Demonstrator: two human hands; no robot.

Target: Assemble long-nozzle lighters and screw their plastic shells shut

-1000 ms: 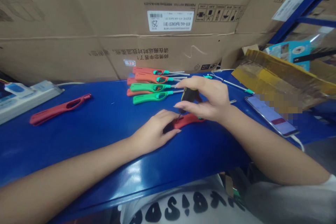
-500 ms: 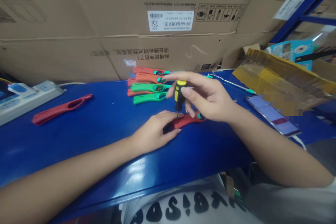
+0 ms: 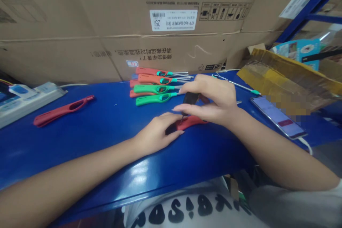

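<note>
My left hand (image 3: 157,133), fingers bent, holds left end of red plastic lighter body (image 3: 193,122), lying between near and far edges of glossy blue table (image 3: 112,131). My right hand (image 3: 213,96): fingers closed around black-handled screwdriver (image 3: 190,98), thin shaft pointing down to red body. Whether tip sits in screw, I cannot tell. Near far edge, green and orange plastic lighters with metal tubes (image 3: 152,99). Toward far left corner, dark-red plastic handle with oval opening (image 3: 50,115), beside white power strip (image 3: 32,101).
</note>
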